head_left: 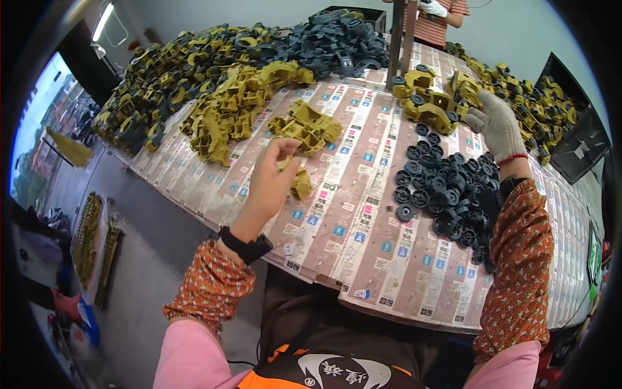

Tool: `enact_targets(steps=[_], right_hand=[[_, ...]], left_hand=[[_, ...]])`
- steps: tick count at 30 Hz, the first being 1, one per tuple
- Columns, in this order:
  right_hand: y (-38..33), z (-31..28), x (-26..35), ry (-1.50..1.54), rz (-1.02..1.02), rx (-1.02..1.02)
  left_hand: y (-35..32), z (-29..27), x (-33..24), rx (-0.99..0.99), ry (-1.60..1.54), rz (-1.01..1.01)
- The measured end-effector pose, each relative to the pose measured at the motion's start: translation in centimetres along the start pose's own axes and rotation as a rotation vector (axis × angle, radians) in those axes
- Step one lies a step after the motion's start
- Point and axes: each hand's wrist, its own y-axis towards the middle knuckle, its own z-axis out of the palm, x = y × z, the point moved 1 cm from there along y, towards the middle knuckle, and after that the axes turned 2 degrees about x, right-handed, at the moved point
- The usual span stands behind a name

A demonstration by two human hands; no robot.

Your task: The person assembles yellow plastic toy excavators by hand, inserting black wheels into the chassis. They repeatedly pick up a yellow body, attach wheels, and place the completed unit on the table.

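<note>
My left hand (269, 181) is bare, its fingers curved with a gap before the thumb. It hovers close to a small yellow plastic part (302, 185), and a larger yellow toy vehicle body (310, 126) lies just beyond. My right hand (502, 126), in a pale knitted glove, has its fingers apart beside a yellow vehicle body (464, 89); whether they touch is hard to tell. That body sits with other yellow bodies fitted with dark wheels (429, 110). Nearer to me, many loose dark wheels (447, 191) lie heaped left of my right forearm.
A pile of yellow bodies (227, 107) lies left, before a large heap of wheeled vehicles (172, 84) and dark grey parts (330, 42). A metal post (395, 45) rises at the back. Another person (440, 16) stands beyond. A black crate (573, 142) is at right.
</note>
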Motion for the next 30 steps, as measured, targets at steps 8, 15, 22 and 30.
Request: enact_targets(steps=[8, 15, 22, 30], right_hand=[[-9.3, 2.5, -0.1, -0.447, 0.089, 0.191], [-20.7, -2.6, -0.4, -0.71, 0.172, 0.267], [-27.6, -6.9, -1.1, -1.067, -0.086, 0.262], [-23.3, 1.9, -4.8, -1.361, -0.498, 0.441]], left_hand=[[9.0, 2.1, 0.3, 0.073, 0.795, 0.255], [15.5, 5.4, 2.3, 0.512, 1.138, 0.223], [16.3, 5.3, 0.9, 0.672, 1.106, 0.445], [12.7, 3.8, -3.6, 0.421, 0.323, 0.357]])
